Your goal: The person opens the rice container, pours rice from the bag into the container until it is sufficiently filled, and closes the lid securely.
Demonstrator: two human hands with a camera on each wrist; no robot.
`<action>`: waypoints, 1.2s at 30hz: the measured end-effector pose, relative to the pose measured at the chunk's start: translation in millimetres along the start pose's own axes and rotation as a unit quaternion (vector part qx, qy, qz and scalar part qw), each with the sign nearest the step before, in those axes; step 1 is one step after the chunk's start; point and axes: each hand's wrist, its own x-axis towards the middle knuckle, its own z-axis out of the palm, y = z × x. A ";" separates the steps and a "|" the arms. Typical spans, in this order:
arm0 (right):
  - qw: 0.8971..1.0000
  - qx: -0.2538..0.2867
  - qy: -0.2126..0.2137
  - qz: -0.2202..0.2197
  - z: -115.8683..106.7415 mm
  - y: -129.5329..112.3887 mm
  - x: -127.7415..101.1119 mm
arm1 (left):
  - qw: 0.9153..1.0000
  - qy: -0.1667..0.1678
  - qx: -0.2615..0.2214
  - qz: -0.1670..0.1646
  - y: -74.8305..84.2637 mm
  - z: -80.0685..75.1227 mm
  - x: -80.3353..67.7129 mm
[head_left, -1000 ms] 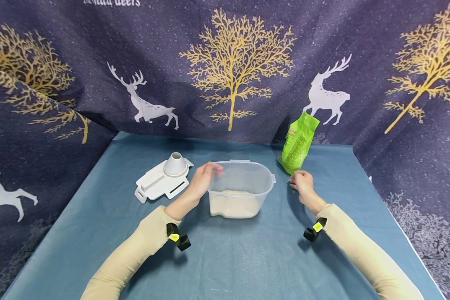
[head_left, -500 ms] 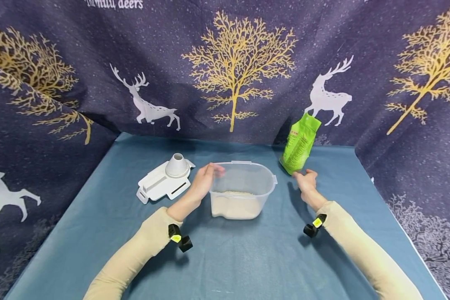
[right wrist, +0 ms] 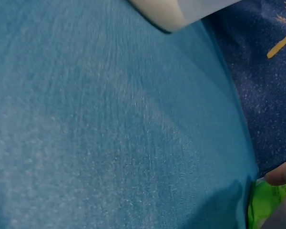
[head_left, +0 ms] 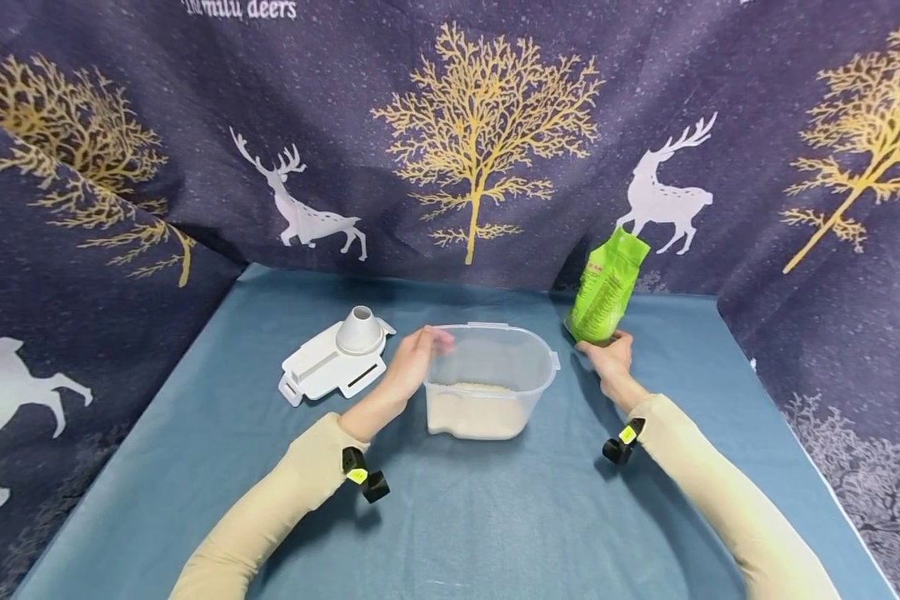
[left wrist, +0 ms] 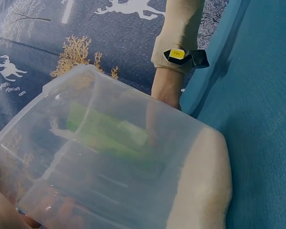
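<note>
A clear plastic container stands mid-table with off-white grain filling its lower part. My left hand grips its left rim, the fingers reaching over the inside; in the left wrist view they show dimly through the container wall. At the back right a bright green bag leans slightly rightward. Low on that bag, my right hand holds the base between thumb and fingers. The right wrist view shows only a corner of the green bag with a finger lying on it.
Left of the container lies a white lid bearing a cone-shaped cup. A dark cloth printed with deer and trees hangs behind the blue-covered table.
My right hand has spread its fingers and moved up against the base of the green bag. My left hand keeps its hold on the container. The head view has shifted slightly.
</note>
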 end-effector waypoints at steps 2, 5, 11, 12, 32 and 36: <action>1.000 0.008 0.006 -0.002 2.5 0.8 3.3 | 1.000 0.002 0.000 0.002 -0.2 -0.2 0.0; 1.000 0.017 0.019 -0.007 5.5 1.7 7.2 | 1.000 0.003 0.004 0.005 -0.6 -0.3 0.0; 0.999 0.009 0.043 -0.022 8.7 2.0 9.7 | 1.000 0.006 0.015 0.012 -3.1 0.2 0.8; 0.999 0.007 0.045 -0.025 9.1 2.1 10.0 | 1.000 0.006 0.014 0.012 -3.1 0.4 0.7; 0.995 0.033 0.063 -0.077 16.1 7.1 25.3 | 0.999 0.012 0.015 0.027 -3.5 0.3 -0.4; 0.995 0.041 0.057 -0.077 15.5 7.5 26.7 | 0.999 0.014 0.016 0.026 -3.1 0.4 -1.3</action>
